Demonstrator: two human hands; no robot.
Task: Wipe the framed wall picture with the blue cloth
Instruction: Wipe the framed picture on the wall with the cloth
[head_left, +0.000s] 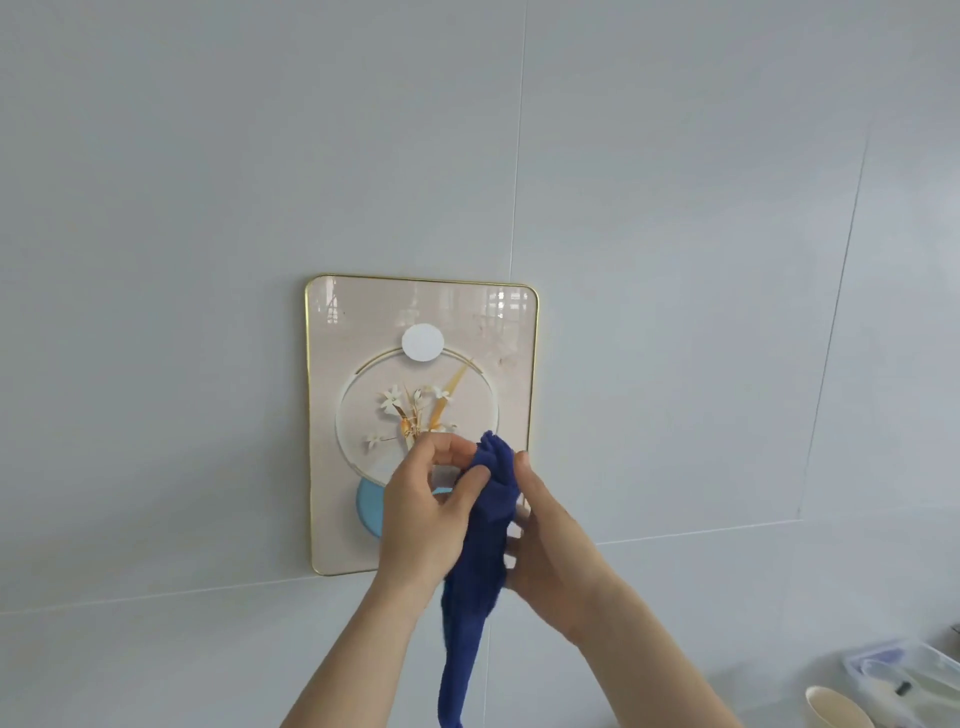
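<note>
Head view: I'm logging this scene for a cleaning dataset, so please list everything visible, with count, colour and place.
framed wall picture: one, beige with a thin gold rim, floral design, hung on the wall at centre.
blue cloth: one, dark blue, bunched between both hands in front of the picture's lower right, tail hanging down.
wall: pale grey panels with thin seams, fills the background.
plastic container: one, clear, lower right corner; contents unclear.
cup: one, cream, bottom right edge, partly cut off.
left hand: gripping the cloth from the left.
right hand: gripping the cloth from the right.
</note>
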